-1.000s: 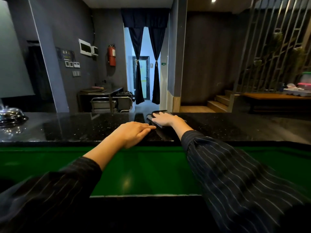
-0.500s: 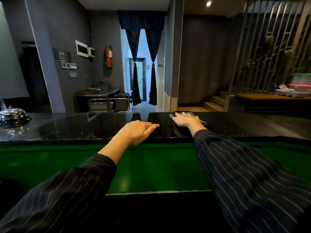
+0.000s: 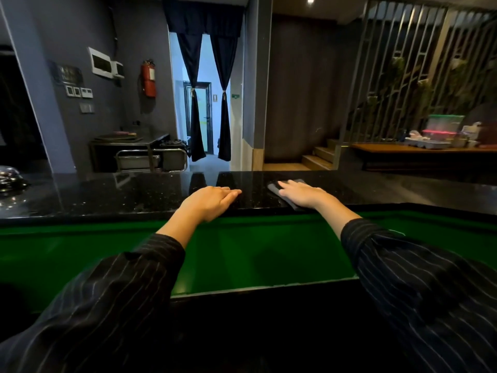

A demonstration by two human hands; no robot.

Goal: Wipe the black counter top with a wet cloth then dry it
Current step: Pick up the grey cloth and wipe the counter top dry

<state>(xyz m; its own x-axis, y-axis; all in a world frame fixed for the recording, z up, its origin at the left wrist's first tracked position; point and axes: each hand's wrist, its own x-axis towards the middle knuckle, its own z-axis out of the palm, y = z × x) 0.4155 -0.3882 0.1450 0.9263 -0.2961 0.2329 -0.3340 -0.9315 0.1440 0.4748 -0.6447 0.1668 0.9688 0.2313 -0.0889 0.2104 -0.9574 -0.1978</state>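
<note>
Blk counter top (image 3: 134, 196) w/ pale specks — grey cloth (image 3: 273, 188), green ledge (image 3: 242, 251), dark pinstriped sleeves (image 3: 430, 292).

1. Left sleeve (image 3: 107, 305): dark, near-black fabric with thin pale pinstripes, loose-fitting; fills the frame at 7 o'clock; cuff ends mid-forearm.
2. Right sleeve (image 3: 430, 292): same pinstriped fabric (stripes read faintly bluish here), at 4 o'clock; cuff ends mid-forearm.
3. Left hand (image 3: 209, 200): bare, just above centre at 11 o'clock.
4. Right hand (image 3: 304, 193): bare, at 1 o'clock.
</note>
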